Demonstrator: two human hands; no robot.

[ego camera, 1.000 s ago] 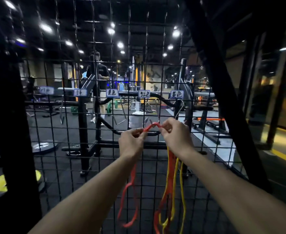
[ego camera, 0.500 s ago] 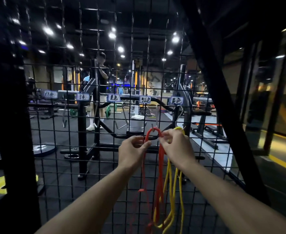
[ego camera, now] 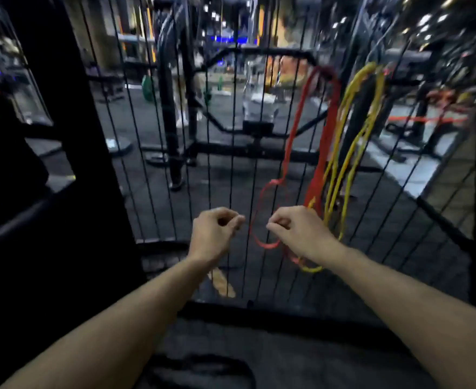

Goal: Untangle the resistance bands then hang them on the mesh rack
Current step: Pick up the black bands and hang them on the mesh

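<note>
Red resistance bands [ego camera: 294, 130] and yellow resistance bands [ego camera: 354, 141] hang side by side from high on the black mesh rack [ego camera: 231, 164], their loops dangling down to hand height. My left hand [ego camera: 214, 234] hovers left of the red loop, fingers loosely curled, holding nothing. My right hand [ego camera: 301, 234] is just in front of the lower ends of the bands, also loosely curled; no band is seen gripped in it. The view is blurred by motion.
A thick black upright post [ego camera: 71, 136] stands at the left. The rack's bottom bar [ego camera: 259, 315] crosses below my hands. A dark loop [ego camera: 203, 366] lies on the floor near me. Behind the mesh are gym machines and a standing person [ego camera: 180, 108].
Both hands let go of the bands at the top of the rack and dropped down. The bands now hang on their own. My view has tilted downward.
</note>
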